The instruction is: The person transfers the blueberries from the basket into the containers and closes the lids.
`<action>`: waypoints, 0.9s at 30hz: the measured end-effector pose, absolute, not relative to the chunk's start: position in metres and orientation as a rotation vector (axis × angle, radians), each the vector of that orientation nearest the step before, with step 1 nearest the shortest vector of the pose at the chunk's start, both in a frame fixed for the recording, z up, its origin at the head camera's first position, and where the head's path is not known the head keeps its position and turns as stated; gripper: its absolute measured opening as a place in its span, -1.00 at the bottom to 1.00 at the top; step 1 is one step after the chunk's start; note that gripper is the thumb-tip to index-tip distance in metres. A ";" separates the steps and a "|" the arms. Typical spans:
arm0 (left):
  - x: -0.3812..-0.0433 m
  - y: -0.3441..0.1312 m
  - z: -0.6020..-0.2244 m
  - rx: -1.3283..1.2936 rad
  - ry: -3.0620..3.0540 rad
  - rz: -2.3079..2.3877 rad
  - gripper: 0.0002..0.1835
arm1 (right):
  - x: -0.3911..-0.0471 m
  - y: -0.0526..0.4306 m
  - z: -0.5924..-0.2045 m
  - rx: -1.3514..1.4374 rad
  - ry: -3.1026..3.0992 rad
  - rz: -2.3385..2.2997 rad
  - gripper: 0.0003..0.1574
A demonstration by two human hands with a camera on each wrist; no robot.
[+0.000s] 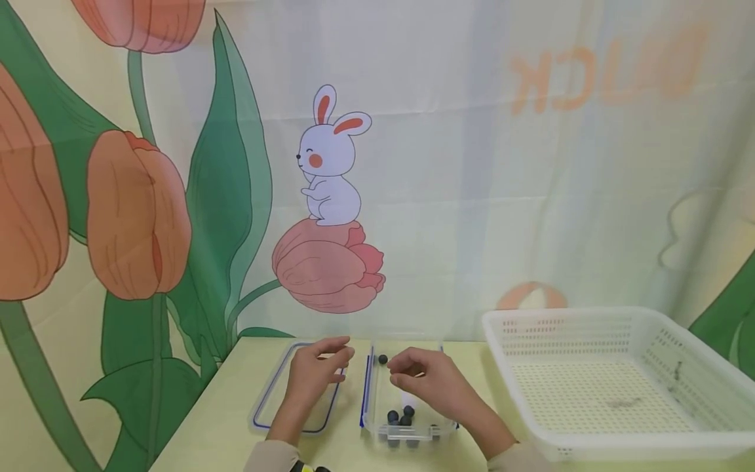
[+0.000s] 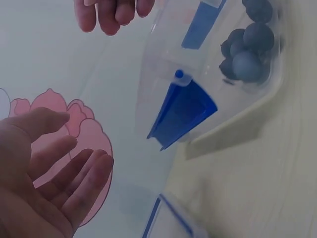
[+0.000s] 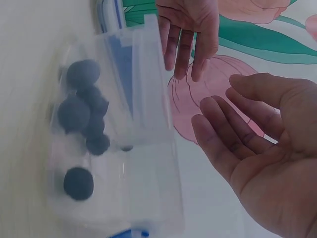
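A clear plastic food container [image 1: 377, 393] with blue side clips stands on the table, its top uncovered. Inside lie several blueberries [image 1: 393, 416], mostly gathered at the near end, and one sits toward the far end. My left hand [image 1: 315, 370] hovers left of the container with loosely bent fingers, holding nothing. Above the container's right side is my right hand [image 1: 433, 383], fingers relaxed; nothing shows between them in the right wrist view. Beneath the left hand lies the clear lid [image 1: 259, 413] with a blue seal, flat on the table and partly hidden.
A large white plastic basket [image 1: 513, 387] with perforated walls stands at the right of the table. Behind the table hangs a curtain [image 1: 425, 196] printed with tulips and a rabbit. The pale yellow tabletop [image 1: 200, 432] ends at the left along a slanting edge.
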State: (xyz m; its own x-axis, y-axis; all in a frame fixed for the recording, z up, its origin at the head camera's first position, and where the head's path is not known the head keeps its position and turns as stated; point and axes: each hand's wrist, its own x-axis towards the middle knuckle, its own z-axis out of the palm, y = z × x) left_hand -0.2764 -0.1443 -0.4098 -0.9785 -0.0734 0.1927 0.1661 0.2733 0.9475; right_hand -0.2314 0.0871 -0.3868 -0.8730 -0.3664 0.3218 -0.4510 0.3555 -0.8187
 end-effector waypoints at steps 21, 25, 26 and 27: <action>-0.272 -0.241 -0.398 -0.092 -2.458 -1.597 -0.41 | -0.244 0.011 -0.398 0.491 -2.392 1.867 -0.50; -0.273 -0.253 -0.402 -0.078 -2.480 -1.573 -0.34 | -0.240 -0.006 -0.397 0.442 -2.413 1.906 -0.37; -0.274 -0.255 -0.404 -0.072 -2.486 -1.570 -0.33 | -0.239 -0.010 -0.396 0.436 -2.423 1.907 -0.35; -0.274 -0.257 -0.405 -0.066 -2.493 -1.562 -0.32 | -0.239 -0.013 -0.396 0.431 -2.432 1.906 -0.34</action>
